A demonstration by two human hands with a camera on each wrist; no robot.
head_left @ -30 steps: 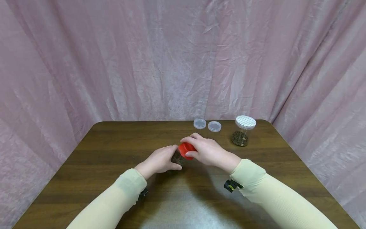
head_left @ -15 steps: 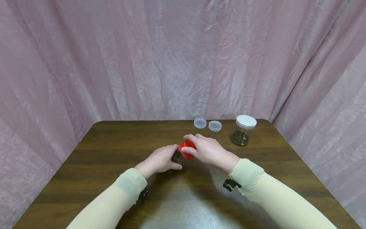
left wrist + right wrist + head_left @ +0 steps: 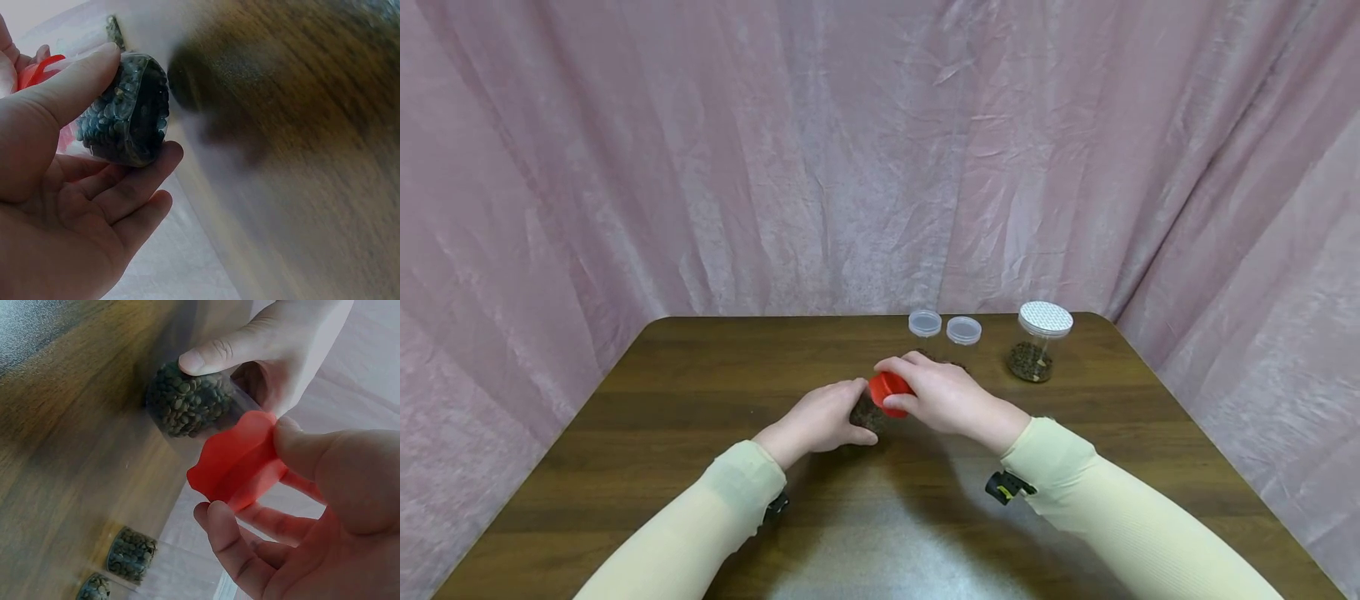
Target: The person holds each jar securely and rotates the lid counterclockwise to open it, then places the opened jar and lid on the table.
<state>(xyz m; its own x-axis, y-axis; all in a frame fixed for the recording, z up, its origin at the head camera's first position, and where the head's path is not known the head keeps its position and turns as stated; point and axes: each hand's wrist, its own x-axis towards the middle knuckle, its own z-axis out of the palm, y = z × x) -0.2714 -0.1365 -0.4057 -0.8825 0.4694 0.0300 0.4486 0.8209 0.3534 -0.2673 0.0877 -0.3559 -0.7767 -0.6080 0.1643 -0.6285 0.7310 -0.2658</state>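
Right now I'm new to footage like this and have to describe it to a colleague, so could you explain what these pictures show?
There is no machine here: these are a person's own bare hands. The wide picture comes from a camera worn on the head, looking forward and down; the two closer ones come from cameras on the left and right wrists.

The left hand holds a clear jar containing small dark pieces. The right hand grips a red piece, apparently a lid, at the jar's top.

Farther back on the wooden table are a clear-lidded jar, a similar jar beside it, and a white-lidded jar. A pink curtain hangs behind.
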